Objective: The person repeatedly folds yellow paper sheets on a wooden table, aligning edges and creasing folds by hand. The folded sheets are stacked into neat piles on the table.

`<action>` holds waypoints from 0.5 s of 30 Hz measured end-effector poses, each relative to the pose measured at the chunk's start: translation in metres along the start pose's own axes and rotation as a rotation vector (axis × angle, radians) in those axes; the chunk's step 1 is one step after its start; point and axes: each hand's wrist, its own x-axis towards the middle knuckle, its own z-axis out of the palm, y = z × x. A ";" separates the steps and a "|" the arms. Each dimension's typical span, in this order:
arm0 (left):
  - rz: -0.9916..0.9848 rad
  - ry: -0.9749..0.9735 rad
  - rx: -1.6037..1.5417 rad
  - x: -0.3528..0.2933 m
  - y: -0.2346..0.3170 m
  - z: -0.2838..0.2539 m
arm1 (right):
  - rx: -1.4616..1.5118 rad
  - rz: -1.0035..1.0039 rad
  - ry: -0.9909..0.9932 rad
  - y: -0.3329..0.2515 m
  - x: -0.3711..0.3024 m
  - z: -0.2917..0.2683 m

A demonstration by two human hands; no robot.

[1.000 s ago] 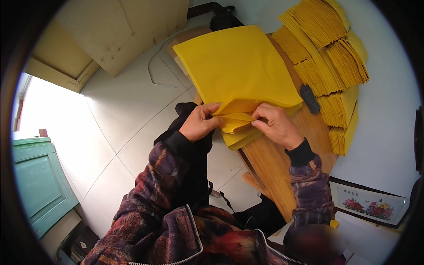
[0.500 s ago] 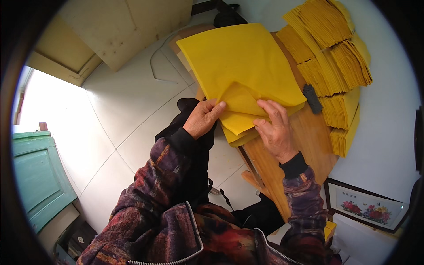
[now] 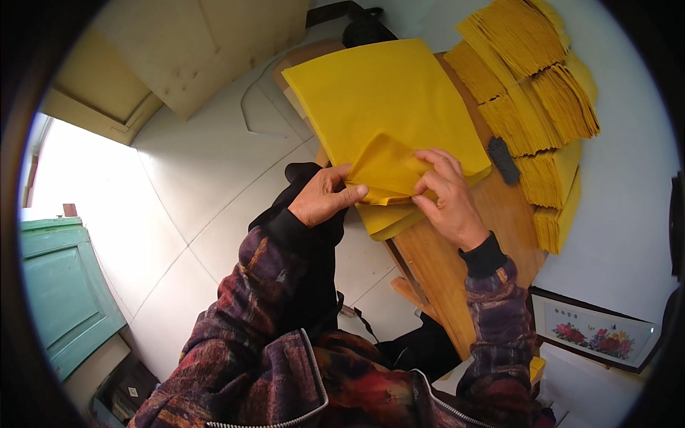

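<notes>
At near left: your left hand (image 3: 322, 197) pinches yellow sheet (image 3: 384, 165)
Right hand (image 3: 452, 207): fingers pinching its edge
Near flap (image 3: 389, 200): now upturned, apparently a fold

I can read no lettering from my end. Four o'clock: short row of dark characters (image 3: 567, 314) on framed flower picture (image 3: 592, 337), too small. Eight o'clock: white diamond mark (image 3: 133, 391) on dark box (image 3: 116, 391).
</notes>
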 end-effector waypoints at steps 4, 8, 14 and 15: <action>-0.025 0.033 0.025 0.003 -0.006 0.000 | -0.015 0.010 0.016 -0.004 0.000 0.002; -0.026 0.084 0.172 0.008 -0.019 -0.006 | -0.047 0.042 0.172 -0.012 -0.011 0.010; -0.066 0.081 0.149 0.008 -0.024 -0.009 | -0.248 -0.144 0.154 -0.007 -0.024 0.014; -0.050 0.091 0.132 0.008 -0.024 -0.007 | -0.265 -0.154 0.124 -0.006 -0.023 0.014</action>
